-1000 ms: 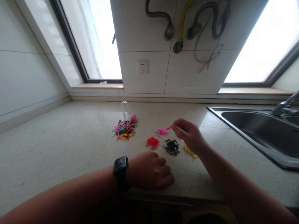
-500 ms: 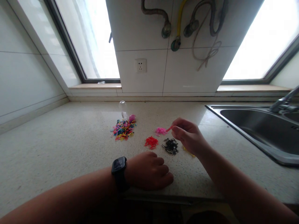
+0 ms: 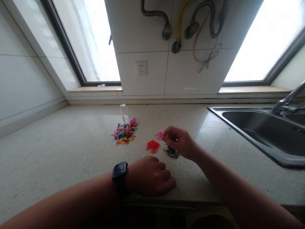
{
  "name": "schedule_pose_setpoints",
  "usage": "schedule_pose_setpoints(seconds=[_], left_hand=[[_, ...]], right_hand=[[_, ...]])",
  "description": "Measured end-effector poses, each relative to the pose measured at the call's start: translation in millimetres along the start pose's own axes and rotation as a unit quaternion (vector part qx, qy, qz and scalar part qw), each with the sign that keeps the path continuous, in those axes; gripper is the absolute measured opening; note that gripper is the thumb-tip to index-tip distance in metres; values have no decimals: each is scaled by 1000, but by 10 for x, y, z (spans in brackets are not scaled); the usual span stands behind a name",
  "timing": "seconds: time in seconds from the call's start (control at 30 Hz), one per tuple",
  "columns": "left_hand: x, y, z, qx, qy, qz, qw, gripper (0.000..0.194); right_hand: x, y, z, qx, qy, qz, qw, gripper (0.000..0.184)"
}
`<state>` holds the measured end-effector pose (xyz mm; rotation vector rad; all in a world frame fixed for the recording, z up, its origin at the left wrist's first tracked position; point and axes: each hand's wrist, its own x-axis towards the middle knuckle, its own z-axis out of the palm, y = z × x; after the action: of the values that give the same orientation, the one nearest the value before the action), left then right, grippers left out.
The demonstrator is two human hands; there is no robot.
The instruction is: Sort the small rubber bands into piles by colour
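My right hand (image 3: 179,142) is over the counter, thumb and forefinger pinched at the edge of a small pile of pink rubber bands (image 3: 159,135). Whatever the fingertips hold is too small to make out. Below that hand, partly covered, lies a heap of black rubber bands (image 3: 172,152). Red rubber bands (image 3: 152,146) form a pile just to the left. My left hand (image 3: 152,175), with a dark watch on its wrist, rests closed at the counter's front edge. Farther left is a larger mixed-colour pile of rubber bands (image 3: 124,133).
Behind the mixed pile are a clear container (image 3: 123,109) and a pink object (image 3: 133,121). A steel sink (image 3: 252,127) with a faucet (image 3: 283,105) is set into the counter at right. Hoses and a socket (image 3: 142,68) are on the tiled wall.
My right hand has moved left and slightly down toward the red pile. The reddish band seen in its fingertips before no longer shows. My left hand stays in place.
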<state>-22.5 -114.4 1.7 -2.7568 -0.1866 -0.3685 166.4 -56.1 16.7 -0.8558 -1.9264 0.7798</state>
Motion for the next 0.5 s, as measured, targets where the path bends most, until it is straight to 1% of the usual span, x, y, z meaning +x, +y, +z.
schedule_pose_setpoints(seconds=[0.07,0.13,0.2,0.33,0.5], left_hand=[[-3,-1,13,-3,-2,-1,1000,14],[-5,-5,26,-7,0,-2,1000,13],[-6,-11,35,-13,1,0,1000,13],[-2,-24,42,-17,4,2,1000,11],[3,-29,47,-16,17,4,1000,11]], right_hand=[[18,46,17,-103,-38,-29,993,12],[46,80,23,-200,-70,-54,976,8],[77,103,30,-268,-90,-68,957,8],[114,129,65,-347,-124,-105,924,12],[109,134,106,-394,-174,-140,891,14]])
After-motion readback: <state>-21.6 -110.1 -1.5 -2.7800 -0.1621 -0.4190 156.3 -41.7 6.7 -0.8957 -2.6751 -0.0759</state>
